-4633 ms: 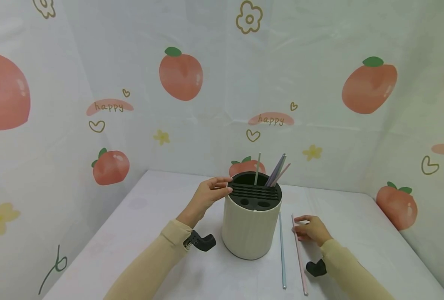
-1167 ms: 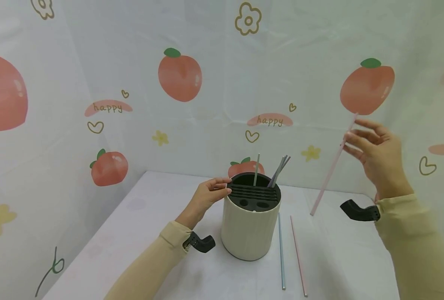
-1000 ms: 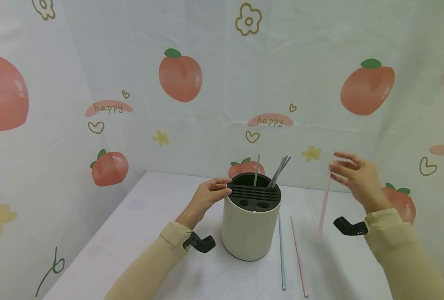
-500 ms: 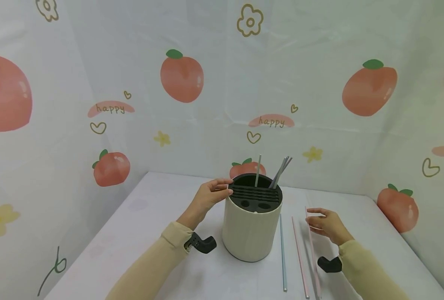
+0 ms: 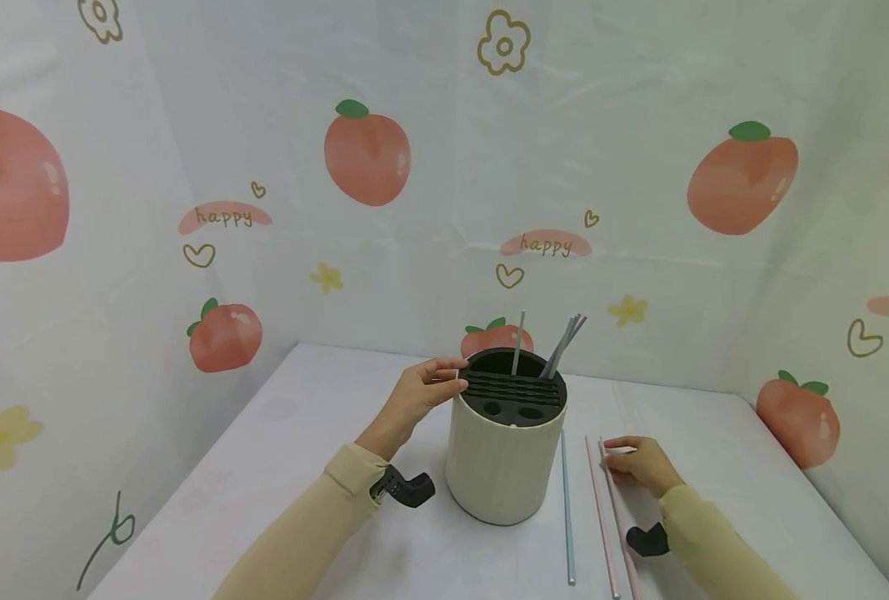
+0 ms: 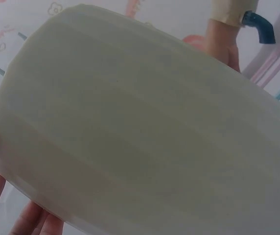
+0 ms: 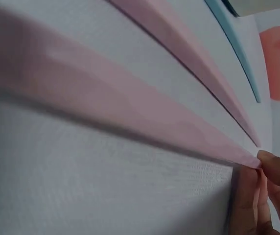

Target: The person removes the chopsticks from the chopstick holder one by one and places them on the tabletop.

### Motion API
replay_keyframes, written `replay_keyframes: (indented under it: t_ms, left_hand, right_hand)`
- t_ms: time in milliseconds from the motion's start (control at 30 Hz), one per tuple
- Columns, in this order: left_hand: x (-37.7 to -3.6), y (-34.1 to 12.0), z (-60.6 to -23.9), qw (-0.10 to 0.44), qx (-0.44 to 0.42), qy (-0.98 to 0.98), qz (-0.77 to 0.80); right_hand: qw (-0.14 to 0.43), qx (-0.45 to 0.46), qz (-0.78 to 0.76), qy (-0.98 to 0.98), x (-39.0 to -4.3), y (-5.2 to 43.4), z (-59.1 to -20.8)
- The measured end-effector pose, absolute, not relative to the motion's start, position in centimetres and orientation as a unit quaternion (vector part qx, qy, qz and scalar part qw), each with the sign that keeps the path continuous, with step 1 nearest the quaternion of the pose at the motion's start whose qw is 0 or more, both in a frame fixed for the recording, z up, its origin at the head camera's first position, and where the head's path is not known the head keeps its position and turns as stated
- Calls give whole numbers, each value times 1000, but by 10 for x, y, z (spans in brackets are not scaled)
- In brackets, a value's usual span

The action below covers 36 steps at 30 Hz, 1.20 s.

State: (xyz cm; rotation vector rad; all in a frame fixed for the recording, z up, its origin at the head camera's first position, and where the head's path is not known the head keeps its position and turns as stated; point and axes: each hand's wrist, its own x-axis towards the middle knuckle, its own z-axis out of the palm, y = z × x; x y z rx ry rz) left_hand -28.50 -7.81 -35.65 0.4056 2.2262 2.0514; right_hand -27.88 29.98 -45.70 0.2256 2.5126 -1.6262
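The left hand point(image 5: 414, 392) rests on the rim of the cream pot point(image 5: 500, 467), with its fingers curled over the black top point(image 5: 514, 387). That looks like it is there to keep the pot from tipping or sliding. In the left wrist view the pot's side point(image 6: 140, 122) fills almost the whole picture, so the hand is right up against it.

The right hand point(image 5: 639, 462) is down on the worktop point(image 5: 302, 433), just to the right of the pot. Its fingertips point(image 7: 272, 169) pinch the far end of a pink straw point(image 5: 615, 508), and the straw lies flat. Next to it lie a 2nd pink straw point(image 5: 597, 512) and a blue straw point(image 5: 566, 508), all 3 side by side like a little row. A few more straws point(image 5: 560, 346) stand up in the back of the pot, leaning on its edge.

About 1 second ago the right hand was up in the air, holding the pink straw so it hung down. Only 2 straws lay on the worktop then. Now the hand has come down and the straw is on the worktop with the others. The left hand has stayed on the pot the whole time, and the pot has not moved.
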Motion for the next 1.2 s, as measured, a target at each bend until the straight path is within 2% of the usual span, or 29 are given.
replay_keyframes:
  t_ms: [500, 933, 1200]
  left_hand:
    - [-287, -78, -357, 44, 127, 731, 669]
    - [-285, -78, -356, 44, 134, 727, 671]
    - [-285, -78, -357, 43, 132, 728, 671]
  right_hand:
    - [56, 116, -490, 862, -281, 290, -456]
    - [71, 123, -488, 861, -286, 292, -459]
    - [92, 79, -558, 821, -284, 297, -434]
